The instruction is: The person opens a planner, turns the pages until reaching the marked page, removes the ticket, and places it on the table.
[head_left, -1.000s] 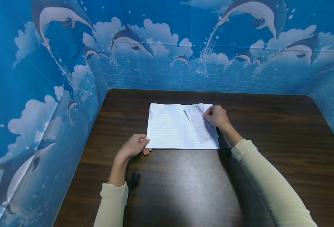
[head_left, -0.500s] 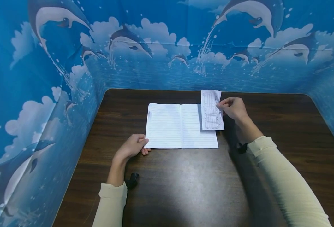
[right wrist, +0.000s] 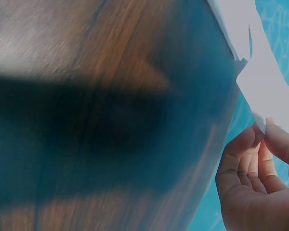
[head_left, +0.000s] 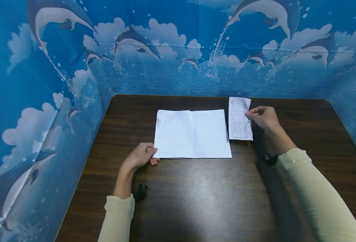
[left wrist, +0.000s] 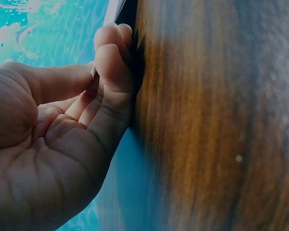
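An open lined notebook (head_left: pixel 193 134) lies flat on the dark wooden table, its ruled pages bare of writing. At its lower left corner my left hand (head_left: pixel 140 155) pinches the edge, thumb on top and fingers underneath; the left wrist view shows the thumb and fingers of this hand (left wrist: pixel 62 120) meeting at the paper. To the right of the notebook, a printed paper slip (head_left: pixel 238 119) with a table grid is held up by my right hand (head_left: pixel 265 117). In the right wrist view, thumb and forefinger pinch the edge of the slip (right wrist: pixel 267 86).
The dark wooden table (head_left: pixel 190 198) ends in a rounded back edge. Behind and to the left hangs a blue curtain (head_left: pixel 166 67) printed with dolphins and clouds. Black straps with small devices sit at both wrists, and a shadow falls beneath the right arm.
My right hand has lifted the paper slip off the notebook's right page and carried it rightward, past the notebook's edge, turning it upright. The left hand has kept its hold on the corner.
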`<state>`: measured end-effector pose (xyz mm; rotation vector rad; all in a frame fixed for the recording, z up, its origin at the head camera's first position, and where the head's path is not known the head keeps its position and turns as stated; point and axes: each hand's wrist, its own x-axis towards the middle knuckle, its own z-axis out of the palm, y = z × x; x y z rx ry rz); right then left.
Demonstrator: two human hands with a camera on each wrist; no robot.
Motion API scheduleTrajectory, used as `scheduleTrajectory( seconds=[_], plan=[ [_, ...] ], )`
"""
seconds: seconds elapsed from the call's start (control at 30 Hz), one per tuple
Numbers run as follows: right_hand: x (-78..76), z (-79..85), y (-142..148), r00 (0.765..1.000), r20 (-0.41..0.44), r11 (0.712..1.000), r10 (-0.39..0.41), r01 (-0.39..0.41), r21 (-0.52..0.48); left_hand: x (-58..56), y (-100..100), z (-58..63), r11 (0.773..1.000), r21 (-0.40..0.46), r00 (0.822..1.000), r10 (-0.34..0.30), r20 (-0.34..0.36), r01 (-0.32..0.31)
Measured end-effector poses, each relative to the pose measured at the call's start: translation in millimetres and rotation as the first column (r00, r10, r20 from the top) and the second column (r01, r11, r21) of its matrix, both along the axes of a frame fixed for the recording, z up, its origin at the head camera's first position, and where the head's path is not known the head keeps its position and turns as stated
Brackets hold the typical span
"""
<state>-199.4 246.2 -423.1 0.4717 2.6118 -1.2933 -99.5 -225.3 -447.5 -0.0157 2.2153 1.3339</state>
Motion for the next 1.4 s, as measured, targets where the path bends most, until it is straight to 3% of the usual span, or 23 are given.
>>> scheduleTrajectory(
  seconds=[0.33,0.63,0.87,1.13,1.4],
  plan=[
    [9.4,-11.2,24,0.998,0.052,0.999,-0.022,0.02,0.044,1.9,0,2.5,1.0,0.005,1.0,0.004,-0.004,-0.004],
    [23.4,-29.7,25,0.996,-0.034,0.958,0.081,-0.069,0.279,1.4,-1,3.0,1.0,0.006,1.0,0.008,0.013,-0.008],
    [29.4,-23.3,9,0.99,-0.093,0.956,0.106,-0.076,0.283,1.5,-1,3.3,1.0,-0.02,1.0,0.009,0.003,-0.009],
    [40.8,-20.2,-24,0.959,-0.142,0.938,0.247,-0.2,0.282,0.7,0,0.5,1.0,-0.026,1.0,0.011,-0.011,-0.011],
    [48.7,-20.3,-66,0.926,-0.042,0.902,0.376,-0.356,0.244,0.2,2,1.6,0.997,-0.059,0.999,0.039,-0.015,-0.04]
  ],
)
